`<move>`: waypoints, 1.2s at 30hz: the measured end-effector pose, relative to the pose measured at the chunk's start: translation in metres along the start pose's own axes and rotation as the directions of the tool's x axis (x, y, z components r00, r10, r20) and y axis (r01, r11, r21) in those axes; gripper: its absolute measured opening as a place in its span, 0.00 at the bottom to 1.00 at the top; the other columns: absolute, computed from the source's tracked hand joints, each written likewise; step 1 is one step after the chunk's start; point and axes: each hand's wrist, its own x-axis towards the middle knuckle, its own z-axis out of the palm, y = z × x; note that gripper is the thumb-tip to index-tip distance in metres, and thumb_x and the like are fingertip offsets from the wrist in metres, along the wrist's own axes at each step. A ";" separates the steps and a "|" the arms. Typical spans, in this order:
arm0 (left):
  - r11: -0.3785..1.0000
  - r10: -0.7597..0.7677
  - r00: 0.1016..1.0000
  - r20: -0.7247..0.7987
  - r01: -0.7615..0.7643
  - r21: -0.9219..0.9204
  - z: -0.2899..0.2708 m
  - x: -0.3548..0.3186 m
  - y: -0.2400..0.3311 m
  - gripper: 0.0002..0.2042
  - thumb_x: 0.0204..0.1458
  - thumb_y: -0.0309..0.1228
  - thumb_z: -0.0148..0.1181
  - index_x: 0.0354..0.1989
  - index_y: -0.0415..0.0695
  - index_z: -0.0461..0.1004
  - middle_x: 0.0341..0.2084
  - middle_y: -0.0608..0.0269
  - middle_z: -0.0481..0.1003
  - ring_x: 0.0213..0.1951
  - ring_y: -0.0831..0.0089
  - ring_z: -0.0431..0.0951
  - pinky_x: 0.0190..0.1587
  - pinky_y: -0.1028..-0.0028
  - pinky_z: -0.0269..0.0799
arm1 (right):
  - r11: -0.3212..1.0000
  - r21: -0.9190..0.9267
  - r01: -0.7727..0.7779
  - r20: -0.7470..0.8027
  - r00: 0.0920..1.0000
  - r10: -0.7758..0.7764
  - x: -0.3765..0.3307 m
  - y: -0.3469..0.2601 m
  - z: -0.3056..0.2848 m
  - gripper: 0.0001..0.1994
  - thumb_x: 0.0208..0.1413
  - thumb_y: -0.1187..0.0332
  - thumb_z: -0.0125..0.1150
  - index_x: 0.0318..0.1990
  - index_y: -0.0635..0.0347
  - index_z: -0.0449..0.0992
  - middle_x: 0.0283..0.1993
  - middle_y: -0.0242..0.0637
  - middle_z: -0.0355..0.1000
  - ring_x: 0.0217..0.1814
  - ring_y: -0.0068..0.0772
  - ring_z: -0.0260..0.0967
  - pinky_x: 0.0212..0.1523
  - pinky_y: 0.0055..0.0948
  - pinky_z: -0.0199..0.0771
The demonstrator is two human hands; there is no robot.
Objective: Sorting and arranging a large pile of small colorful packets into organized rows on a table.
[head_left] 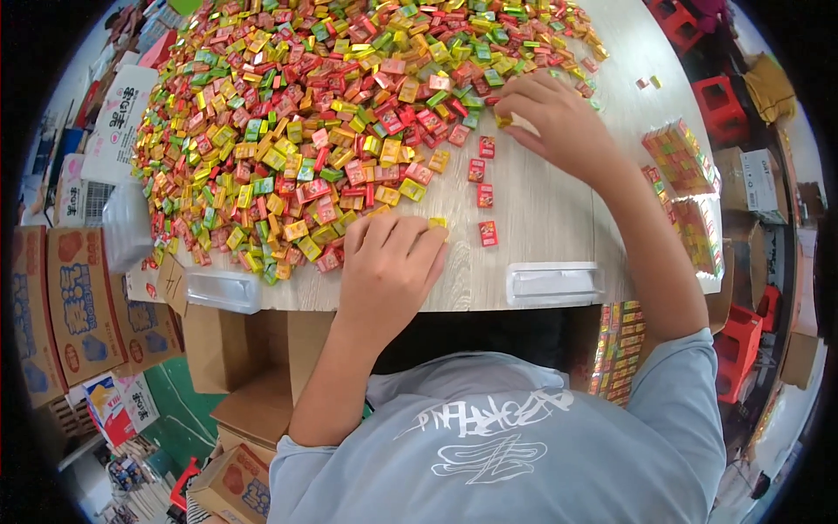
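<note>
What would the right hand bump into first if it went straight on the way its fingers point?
Most likely the green packets at the edge of the packet pile, just left of the right hand, though depth is hard to judge.

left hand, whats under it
A small yellow box shows at the edge of the left hand, and the pile of boxes comes right up beside it. Anything beneath the palm and curled fingers is covered, so I can't tell what's there.
</note>
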 end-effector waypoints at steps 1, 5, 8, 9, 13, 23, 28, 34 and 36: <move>1.000 -0.006 1.000 0.002 0.006 -0.009 0.000 0.001 0.000 0.07 0.53 0.32 0.70 0.39 0.50 0.80 0.38 0.70 0.76 0.47 0.68 0.75 0.56 0.62 0.66 | 1.000 -0.012 -0.004 0.002 1.000 0.004 -0.003 -0.001 -0.001 0.11 0.55 0.70 0.72 0.44 0.55 0.78 0.52 0.31 0.76 0.60 0.41 0.72 0.61 0.41 0.73; 0.999 -0.015 1.000 0.009 0.015 -0.051 -0.003 0.004 0.001 0.11 0.49 0.28 0.72 0.41 0.48 0.81 0.38 0.67 0.78 0.45 0.63 0.77 0.53 0.60 0.67 | 0.999 -0.020 -0.045 0.004 0.999 0.045 -0.012 -0.012 -0.004 0.10 0.56 0.70 0.71 0.44 0.55 0.77 0.54 0.32 0.75 0.60 0.42 0.72 0.63 0.41 0.72; 0.998 -0.017 0.999 0.027 0.018 -0.056 -0.005 0.005 0.001 0.11 0.49 0.28 0.72 0.41 0.48 0.81 0.38 0.67 0.78 0.45 0.63 0.77 0.53 0.60 0.67 | 0.999 0.031 -0.030 0.027 0.999 0.029 -0.016 -0.012 -0.008 0.10 0.56 0.70 0.71 0.44 0.56 0.77 0.54 0.33 0.75 0.60 0.43 0.73 0.64 0.42 0.72; 0.998 -0.009 1.000 0.014 0.010 -0.056 -0.005 0.005 0.002 0.11 0.49 0.28 0.72 0.41 0.48 0.81 0.38 0.67 0.78 0.45 0.63 0.77 0.53 0.60 0.67 | 0.996 0.076 -0.039 0.035 0.999 0.036 -0.018 -0.012 -0.007 0.11 0.56 0.70 0.71 0.43 0.56 0.77 0.54 0.34 0.75 0.60 0.44 0.74 0.64 0.43 0.73; 0.998 -0.001 1.000 0.011 0.002 -0.069 -0.004 0.006 0.003 0.11 0.49 0.28 0.72 0.41 0.48 0.81 0.38 0.66 0.78 0.45 0.62 0.77 0.53 0.60 0.67 | 0.981 0.194 -0.023 0.034 0.999 0.017 -0.026 -0.006 -0.005 0.11 0.55 0.70 0.72 0.43 0.56 0.77 0.51 0.35 0.77 0.59 0.45 0.75 0.62 0.44 0.74; 0.996 -0.020 1.000 0.021 0.022 -0.088 -0.005 0.007 0.001 0.09 0.49 0.26 0.71 0.39 0.46 0.80 0.37 0.65 0.78 0.43 0.62 0.78 0.52 0.60 0.68 | 0.885 0.207 -0.417 -0.081 0.894 0.440 -0.028 0.033 -0.037 0.09 0.58 0.69 0.72 0.39 0.58 0.77 0.43 0.39 0.78 0.52 0.44 0.76 0.56 0.40 0.75; 0.995 -0.017 1.000 0.005 0.018 -0.095 0.000 0.006 -0.001 0.09 0.49 0.26 0.71 0.39 0.46 0.80 0.37 0.64 0.78 0.43 0.62 0.78 0.51 0.60 0.69 | 0.812 0.177 -0.555 0.009 0.826 0.563 -0.033 0.063 -0.025 0.10 0.60 0.68 0.70 0.41 0.62 0.76 0.43 0.40 0.78 0.50 0.44 0.75 0.53 0.40 0.75; 0.995 0.011 1.000 -0.023 -0.013 -0.104 -0.002 0.007 0.000 0.10 0.50 0.25 0.70 0.40 0.46 0.80 0.35 0.64 0.77 0.41 0.62 0.77 0.49 0.60 0.69 | 0.812 0.143 -0.566 0.089 0.825 0.559 -0.043 0.066 -0.027 0.10 0.61 0.68 0.69 0.43 0.61 0.75 0.46 0.42 0.78 0.49 0.44 0.75 0.51 0.41 0.75; 0.995 0.009 1.000 -0.028 -0.011 -0.100 -0.001 0.005 0.000 0.09 0.50 0.25 0.70 0.40 0.46 0.80 0.35 0.64 0.77 0.41 0.62 0.77 0.49 0.60 0.69 | 0.821 0.121 -0.557 0.104 0.830 0.548 -0.041 0.066 -0.029 0.10 0.61 0.68 0.69 0.44 0.60 0.75 0.46 0.43 0.78 0.49 0.45 0.75 0.50 0.41 0.75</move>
